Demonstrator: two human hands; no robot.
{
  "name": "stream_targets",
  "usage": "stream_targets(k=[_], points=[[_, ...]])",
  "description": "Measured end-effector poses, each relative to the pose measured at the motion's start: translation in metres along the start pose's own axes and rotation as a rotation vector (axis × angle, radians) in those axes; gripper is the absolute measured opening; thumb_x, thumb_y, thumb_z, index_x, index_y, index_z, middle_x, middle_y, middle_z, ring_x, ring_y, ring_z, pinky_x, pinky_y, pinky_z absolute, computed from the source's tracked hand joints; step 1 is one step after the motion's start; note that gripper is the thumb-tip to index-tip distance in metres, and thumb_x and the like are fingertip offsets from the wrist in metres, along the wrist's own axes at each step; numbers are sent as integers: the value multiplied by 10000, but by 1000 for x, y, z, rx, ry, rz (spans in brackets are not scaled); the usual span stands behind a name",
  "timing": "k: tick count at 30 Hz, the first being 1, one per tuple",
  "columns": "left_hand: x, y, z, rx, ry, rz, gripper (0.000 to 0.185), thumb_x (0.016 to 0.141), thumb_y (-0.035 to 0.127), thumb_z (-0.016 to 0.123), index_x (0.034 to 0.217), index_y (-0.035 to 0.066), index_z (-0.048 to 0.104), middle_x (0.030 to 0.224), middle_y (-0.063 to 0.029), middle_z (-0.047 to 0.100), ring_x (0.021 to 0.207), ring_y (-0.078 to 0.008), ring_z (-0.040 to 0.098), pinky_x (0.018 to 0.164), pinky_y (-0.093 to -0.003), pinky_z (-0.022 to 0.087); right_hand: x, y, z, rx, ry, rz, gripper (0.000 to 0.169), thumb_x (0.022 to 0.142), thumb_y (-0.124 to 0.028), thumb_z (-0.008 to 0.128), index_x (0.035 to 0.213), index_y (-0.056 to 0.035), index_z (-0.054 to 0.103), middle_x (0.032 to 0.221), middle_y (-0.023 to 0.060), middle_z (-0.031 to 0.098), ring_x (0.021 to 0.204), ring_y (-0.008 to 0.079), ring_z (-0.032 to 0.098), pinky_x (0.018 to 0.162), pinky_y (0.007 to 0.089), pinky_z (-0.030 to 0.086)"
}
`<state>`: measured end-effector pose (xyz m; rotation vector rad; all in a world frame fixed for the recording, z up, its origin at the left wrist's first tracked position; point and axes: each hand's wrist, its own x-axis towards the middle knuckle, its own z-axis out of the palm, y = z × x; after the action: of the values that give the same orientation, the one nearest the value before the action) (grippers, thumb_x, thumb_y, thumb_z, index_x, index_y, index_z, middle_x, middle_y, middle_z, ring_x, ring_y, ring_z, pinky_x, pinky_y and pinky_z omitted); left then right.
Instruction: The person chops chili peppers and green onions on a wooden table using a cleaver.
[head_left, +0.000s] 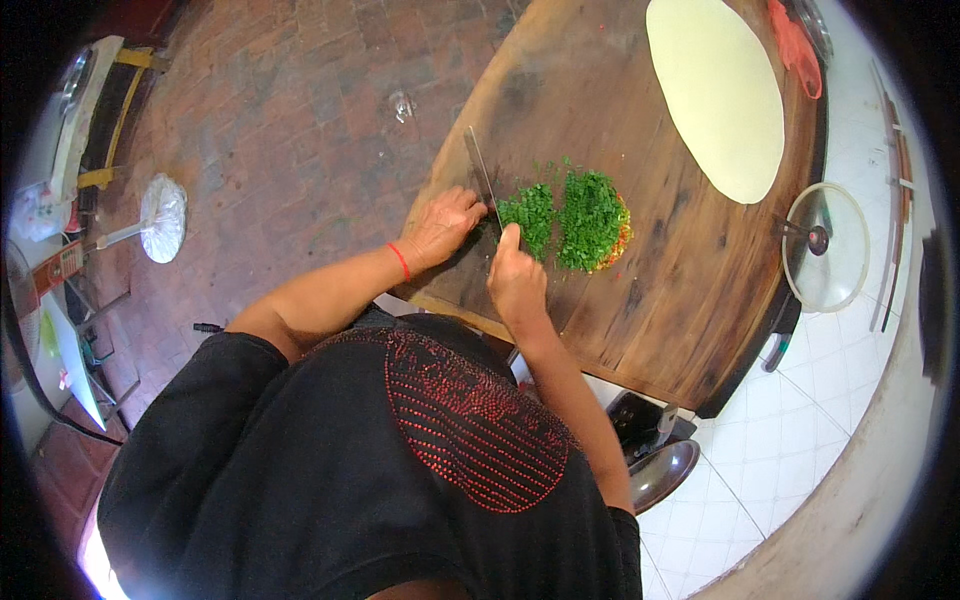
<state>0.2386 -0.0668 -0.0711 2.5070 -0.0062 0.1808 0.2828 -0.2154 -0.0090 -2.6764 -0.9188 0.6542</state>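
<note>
My right hand (517, 274) is closed around the handle of a kitchen knife (484, 174), whose blade points up and away to the left. Beside the blade, on its left, my left hand (448, 221) rests low over the wooden board with fingers bent; whether it holds anything under the fingers is hidden. Just right of the blade lies a small heap of chopped green herbs (531, 214). A larger heap of chopped greens (590, 217) sits next to it, with red and yellow chopped bits (622, 238) along its right edge.
A thin oval dough sheet (720, 97) lies on the wooden tabletop (660, 300) at the upper right. Past it is a red plastic bag (796, 52). A glass lid (825, 259) stands by the right edge, another lid (666, 472) below the near edge. Brick floor spreads left.
</note>
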Motion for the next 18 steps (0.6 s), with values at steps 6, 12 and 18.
stream_targets(k=[6, 12, 18], points=[[1, -2, -7, 13, -11, -31, 172, 756, 99, 515, 908, 44, 573, 811, -119, 513, 801, -281, 527, 683, -373, 449, -9, -14, -13, 64, 26, -3, 165, 803, -49, 444, 947, -15, 371, 589, 211, 566, 582, 409, 576, 519, 498, 453], [-2, -2, -5, 16, 23, 11, 176, 759, 102, 492, 901, 39, 573, 813, -123, 516, 808, -281, 535, 684, -372, 452, 5, -8, -7, 68, 77, -94, 161, 793, -24, 464, 920, 3, 369, 563, 249, 542, 576, 427, 568, 511, 510, 453], [-4, 0, -9, 62, -16, -30, 178, 739, 83, 509, 903, 36, 561, 812, -122, 512, 791, -292, 533, 657, -380, 441, -8, -15, 5, 79, 77, -9, 166, 787, -17, 465, 922, 2, 369, 568, 246, 544, 568, 430, 561, 510, 521, 441]])
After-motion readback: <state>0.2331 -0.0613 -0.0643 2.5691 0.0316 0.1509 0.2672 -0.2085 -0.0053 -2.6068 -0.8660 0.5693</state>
